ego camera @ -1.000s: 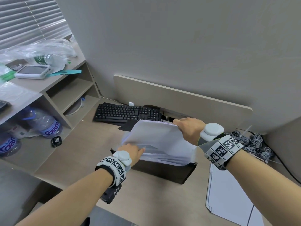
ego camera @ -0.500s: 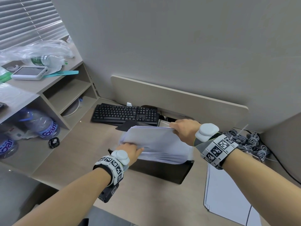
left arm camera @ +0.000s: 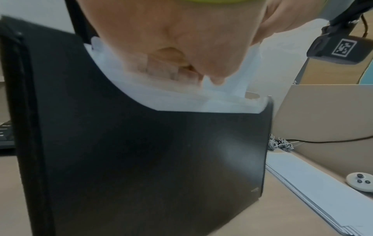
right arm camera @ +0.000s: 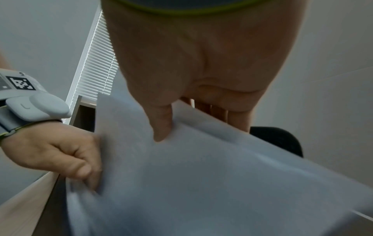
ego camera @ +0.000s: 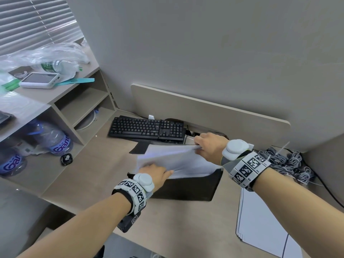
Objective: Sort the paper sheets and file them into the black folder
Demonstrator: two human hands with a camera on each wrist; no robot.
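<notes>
The black folder (ego camera: pixel 188 187) (left arm camera: pixel 153 159) stands upright on the desk with its mouth open upward. A sheaf of white paper sheets (ego camera: pixel 173 159) (right arm camera: pixel 201 175) sticks out of its top, leaning toward me. My right hand (ego camera: pixel 208 148) (right arm camera: pixel 181 103) pinches the sheaf's far upper edge, thumb on the near face and fingers behind. My left hand (ego camera: pixel 158 174) (left arm camera: pixel 181 63) grips the sheets' near left edge just above the folder's rim, fingers curled among the sheets. The sheets' lower part is hidden inside the folder.
A second stack of white sheets (ego camera: pixel 260 224) lies flat on the desk at the right. A black keyboard (ego camera: pixel 147 127) sits behind the folder, a tangle of grey cables (ego camera: pixel 286 162) at the back right. Shelves with water bottles (ego camera: pixel 54 142) stand left.
The sheaf has sunk lower into the folder and flattened, with both hands following it down. My right hand has dropped nearer the folder's top.
</notes>
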